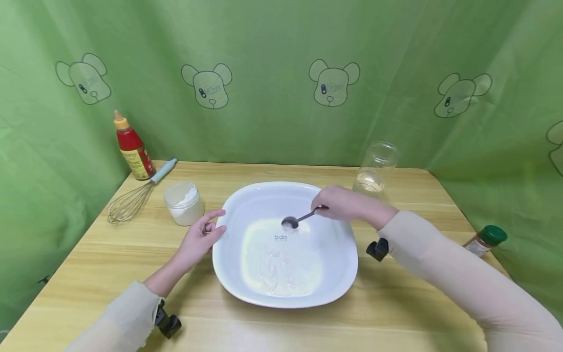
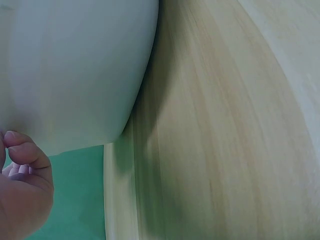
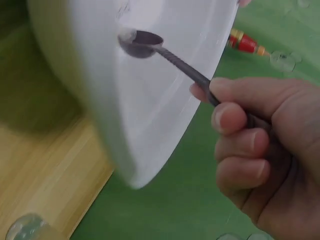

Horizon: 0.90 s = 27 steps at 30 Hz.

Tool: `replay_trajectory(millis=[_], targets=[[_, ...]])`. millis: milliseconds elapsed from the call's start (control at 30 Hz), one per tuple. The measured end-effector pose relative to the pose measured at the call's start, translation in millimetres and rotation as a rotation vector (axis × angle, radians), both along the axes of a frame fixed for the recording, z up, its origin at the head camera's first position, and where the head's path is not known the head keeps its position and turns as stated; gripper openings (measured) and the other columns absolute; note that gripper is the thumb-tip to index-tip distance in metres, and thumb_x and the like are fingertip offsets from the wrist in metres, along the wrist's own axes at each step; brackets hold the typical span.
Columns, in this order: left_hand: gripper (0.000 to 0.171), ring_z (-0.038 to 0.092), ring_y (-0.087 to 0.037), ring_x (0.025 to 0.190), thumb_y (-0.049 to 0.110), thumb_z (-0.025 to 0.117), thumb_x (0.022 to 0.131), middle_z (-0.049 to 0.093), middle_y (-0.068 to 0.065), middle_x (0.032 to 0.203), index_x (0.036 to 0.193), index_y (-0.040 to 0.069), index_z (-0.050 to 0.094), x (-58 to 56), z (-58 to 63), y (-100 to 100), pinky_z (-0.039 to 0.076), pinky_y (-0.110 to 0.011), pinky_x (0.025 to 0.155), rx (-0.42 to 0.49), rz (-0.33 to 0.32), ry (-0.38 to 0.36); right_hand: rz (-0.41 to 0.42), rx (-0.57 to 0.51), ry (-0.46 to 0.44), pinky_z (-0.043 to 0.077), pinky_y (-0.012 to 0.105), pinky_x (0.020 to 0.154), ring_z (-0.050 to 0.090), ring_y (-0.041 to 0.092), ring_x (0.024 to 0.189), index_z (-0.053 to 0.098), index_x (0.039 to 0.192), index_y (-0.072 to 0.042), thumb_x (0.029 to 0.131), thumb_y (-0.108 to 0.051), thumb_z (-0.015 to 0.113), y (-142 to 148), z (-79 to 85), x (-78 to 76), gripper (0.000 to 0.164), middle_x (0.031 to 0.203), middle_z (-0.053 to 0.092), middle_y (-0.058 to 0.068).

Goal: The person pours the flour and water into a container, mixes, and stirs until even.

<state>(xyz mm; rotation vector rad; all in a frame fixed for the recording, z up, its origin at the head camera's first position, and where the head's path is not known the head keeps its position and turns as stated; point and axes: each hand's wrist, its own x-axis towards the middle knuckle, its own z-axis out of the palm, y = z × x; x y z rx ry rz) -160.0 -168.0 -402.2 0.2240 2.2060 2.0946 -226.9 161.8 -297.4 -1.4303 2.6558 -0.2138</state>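
A white basin (image 1: 343,266) with small dark lettering and thin streaks of wet residue on its floor stands mid-table. My left hand (image 1: 200,239) holds its left rim, thumb and index fingertip at the edge. In the left wrist view, the curled fingers (image 2: 30,155) lie against the outer wall of the basin (image 2: 75,75). Over the basin, my right hand (image 1: 336,203) grips a dark measuring spoon (image 1: 290,223) by its handle. The right wrist view shows white powder (image 3: 128,35) in the bowl of the spoon (image 3: 182,65), with the fingers wrapped round the handle.
Left of the basin stand an open jar of white powder (image 1: 184,205), a whisk (image 1: 132,200) and a red sauce bottle (image 1: 134,151). A glass jar (image 1: 374,171) with some liquid is behind my right hand. A green-capped spice bottle (image 1: 486,239) stands at the right edge.
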Motion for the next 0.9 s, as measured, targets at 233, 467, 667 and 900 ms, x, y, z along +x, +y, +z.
replay_trajectory(millis=[233,467,667,900], targets=[[0.044,0.039,-0.007,0.048,0.007,0.056,0.091,0.043,-0.002,0.07,0.133,0.003,0.042,0.0,0.0,1,0.033,-0.018,0.042,-0.008,0.01,-0.004,-0.036,0.051,0.023,0.041,0.026,0.051,0.044,0.01,0.054,0.063,0.066,-0.008,0.079,0.005,0.06,18,1.2,-4.3,0.018,0.059,0.052,-0.005],[0.044,0.037,-0.007,0.046,0.007,0.056,0.091,0.042,-0.003,0.068,0.133,0.002,0.042,0.0,0.6,0,0.031,-0.018,0.041,-0.011,0.011,0.014,-0.032,0.04,-0.064,0.044,0.025,0.055,0.048,0.008,0.058,0.068,0.077,-0.007,0.084,0.001,0.059,18,4.7,1.9,0.014,0.066,0.058,-0.006],[0.043,0.038,-0.007,0.047,0.007,0.056,0.091,0.043,-0.003,0.069,0.132,0.002,0.042,-0.2,0.1,1,0.032,-0.018,0.041,-0.014,0.008,0.013,-0.084,0.112,-0.033,0.039,0.025,0.051,0.041,0.009,0.054,0.06,0.065,-0.01,0.081,0.003,0.057,18,7.8,7.5,0.021,0.058,0.047,-0.006],[0.044,0.04,-0.007,0.048,0.007,0.056,0.091,0.044,-0.002,0.069,0.132,0.001,0.041,0.4,0.9,1,0.034,-0.019,0.042,-0.011,0.006,0.008,-0.001,0.042,-0.134,0.043,0.023,0.054,0.046,0.007,0.057,0.068,0.075,-0.01,0.084,0.0,0.057,9,5.7,10.8,0.017,0.065,0.057,-0.006]])
